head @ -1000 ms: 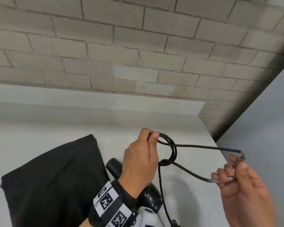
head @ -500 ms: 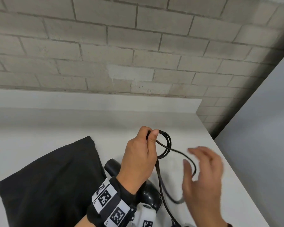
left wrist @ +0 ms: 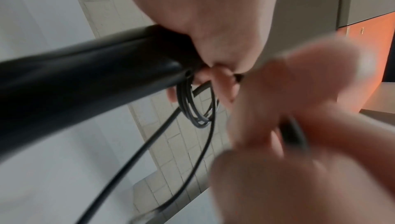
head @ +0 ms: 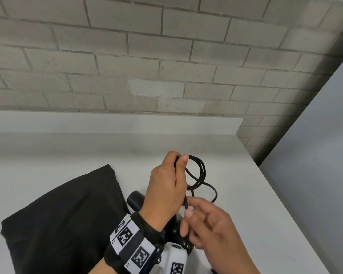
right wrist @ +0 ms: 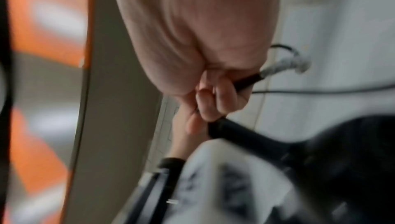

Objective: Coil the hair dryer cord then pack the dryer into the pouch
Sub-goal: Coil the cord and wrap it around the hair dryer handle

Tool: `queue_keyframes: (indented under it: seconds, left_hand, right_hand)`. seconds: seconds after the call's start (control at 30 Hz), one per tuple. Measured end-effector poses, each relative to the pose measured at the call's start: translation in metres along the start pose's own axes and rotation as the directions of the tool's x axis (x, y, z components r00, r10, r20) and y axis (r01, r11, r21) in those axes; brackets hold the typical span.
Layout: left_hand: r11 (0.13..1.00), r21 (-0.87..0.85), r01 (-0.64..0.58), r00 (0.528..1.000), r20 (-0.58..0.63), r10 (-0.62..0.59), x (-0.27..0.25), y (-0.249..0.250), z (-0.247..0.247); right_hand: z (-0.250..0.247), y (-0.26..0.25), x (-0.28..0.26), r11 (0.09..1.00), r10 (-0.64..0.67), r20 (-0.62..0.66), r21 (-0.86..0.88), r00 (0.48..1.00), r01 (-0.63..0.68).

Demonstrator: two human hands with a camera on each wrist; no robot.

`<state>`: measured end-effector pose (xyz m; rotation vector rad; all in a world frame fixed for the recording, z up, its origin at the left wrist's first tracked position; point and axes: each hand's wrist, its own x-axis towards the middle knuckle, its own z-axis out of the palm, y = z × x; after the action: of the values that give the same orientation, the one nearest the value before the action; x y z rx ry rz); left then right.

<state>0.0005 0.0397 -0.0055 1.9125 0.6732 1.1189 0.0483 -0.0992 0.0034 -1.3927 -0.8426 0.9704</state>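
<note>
My left hand [head: 181,158] is raised above the table and pinches several loops of the black cord [head: 201,171] between thumb and forefinger. The black hair dryer [head: 135,200] is just beneath that hand, with its handle sticking out to the left; its body is mostly hidden by both hands. The left wrist view shows the handle [left wrist: 85,85] running under my palm and the cord loops [left wrist: 193,109] hanging from my fingers. My right hand [head: 187,209] pinches the cord just below the left hand. The black pouch [head: 63,224] lies flat to the left.
The white table [head: 246,194] ends in an edge on the right, beside a grey panel [head: 315,175]. A brick wall [head: 166,66] stands behind it. A slack loop of cord [head: 214,192] droops to the right of my hands.
My right hand came in from the far right, where it held the cord stretched out, to just below the left hand. The taut strand has gone slack into another loop.
</note>
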Motion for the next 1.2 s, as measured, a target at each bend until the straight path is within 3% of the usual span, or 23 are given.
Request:
queue_keyframes:
  seconds: [0.07,0.13,0.3,0.33,0.4,0.47,0.53,0.57,0.6,0.67,0.73,0.8,0.87,0.9,0.97,1.1,1.2]
  left_hand:
    - [1.0,-0.006,-0.003,1.0,-0.001,0.003,0.001,-0.003,0.001]
    - [1.0,-0.011,0.007,1.0,0.011,-0.007,0.001,-0.004,0.002]
    - [1.0,-0.019,0.022,0.999,0.039,-0.021,0.001,-0.001,0.002]
    - [0.999,-0.019,0.025,0.999,0.042,-0.025,0.002,-0.001,0.002]
    - [0.999,-0.018,0.03,0.999,0.046,-0.029,0.002,-0.001,0.003]
    - [0.999,-0.015,0.033,0.998,0.046,-0.032,0.002,-0.001,0.003]
    - [1.0,-0.011,0.03,0.999,0.039,-0.029,0.002,-0.001,0.003]
    - [1.0,-0.009,0.027,0.999,0.035,-0.027,0.001,0.0,0.002]
    - [1.0,-0.009,0.024,0.999,0.032,-0.024,0.001,0.0,0.001]
    - [1.0,-0.007,0.019,1.0,0.024,-0.019,0.0,0.002,0.0]
    - [1.0,0.001,0.018,1.0,0.018,-0.018,-0.001,0.004,-0.002]
    - [1.0,0.013,0.015,1.0,0.018,-0.016,-0.002,0.006,-0.004]
    - [0.999,0.032,0.008,1.0,0.021,-0.009,-0.002,0.008,-0.004]
    - [0.999,0.039,0.003,1.0,0.021,-0.004,-0.002,0.009,-0.005]
    - [0.999,0.05,-0.009,1.0,0.024,0.008,-0.002,0.008,-0.005]
    - [0.999,0.046,-0.004,1.0,0.013,0.004,-0.004,0.008,-0.007]
    - [0.999,0.047,-0.023,1.0,-0.002,0.023,-0.005,0.008,-0.007]
  right_hand:
    - [-0.015,0.01,-0.013,0.925,-0.068,0.137,-0.363,0.988,0.114]
    - [-0.037,0.023,-0.024,0.719,-0.113,0.215,-0.657,0.97,0.229]
    - [-0.12,0.059,-0.044,0.227,-0.166,0.308,-0.913,0.937,0.34]
    - [-0.131,0.056,-0.047,0.172,-0.095,0.302,-0.933,0.948,0.315]
    - [-0.152,0.054,-0.049,0.121,0.08,0.158,-0.982,0.984,0.147]
    - [-0.151,0.044,-0.047,0.043,0.252,0.026,-0.999,0.967,0.016]
    - [-0.143,0.032,-0.045,0.083,0.308,-0.085,-0.99,0.948,-0.116]
    - [-0.141,0.036,-0.045,0.12,0.224,-0.016,-0.992,0.975,-0.044]
    - [-0.133,0.033,-0.047,0.189,0.239,0.015,-0.982,0.971,-0.031]
    - [-0.112,0.016,-0.044,0.228,0.352,0.058,-0.973,0.934,-0.026]
    - [-0.09,-0.005,-0.038,0.309,0.394,0.029,-0.945,0.919,-0.102]
    - [-0.066,-0.02,-0.025,0.452,0.348,0.035,-0.882,0.937,-0.135]
    - [-0.046,-0.023,-0.008,0.676,0.181,0.021,-0.729,0.983,-0.109]
    - [-0.04,-0.022,0.001,0.77,0.094,-0.027,-0.632,0.995,-0.09]
    - [-0.029,-0.023,0.02,0.875,0.058,-0.152,-0.469,0.987,-0.124]
    - [-0.015,-0.028,0.032,0.969,0.123,-0.139,-0.198,0.983,-0.149]
    - [-0.014,-0.022,0.024,0.98,0.133,-0.082,-0.141,0.988,-0.143]
